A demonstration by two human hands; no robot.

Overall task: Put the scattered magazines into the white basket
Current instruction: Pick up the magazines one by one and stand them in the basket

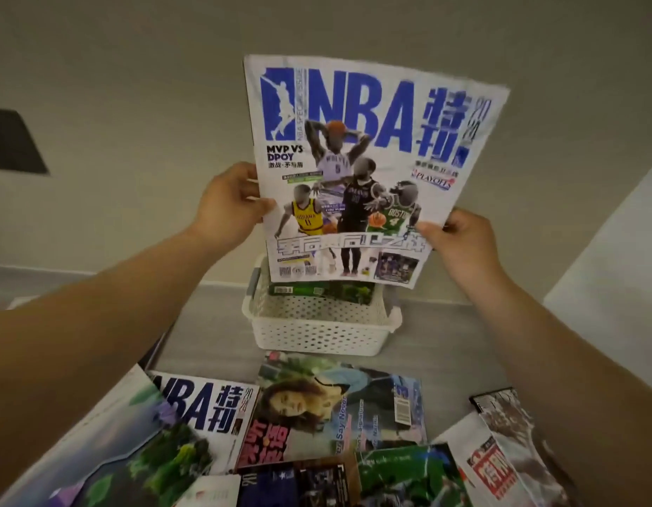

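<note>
Surface: grey counter below both hands; beige wall beyond them.
Hands: left hand and right hand each pinch a side edge of the held magazine, upright above the white basket.
Writing: cover reads "NBA", "MVP VS DPOY", "PLAYOFFS", "2024".
Others: scattered magazines lie on the counter below the hands; one reads "NBA".

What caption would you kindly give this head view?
Left hand and right hand hold an NBA magazine over the basket; other magazines lie in front.

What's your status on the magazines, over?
Left hand and right hand grip the NBA magazine upright over the white basket. Green magazine already inside. Other magazines scattered in front; nothing seen in the way.
</note>
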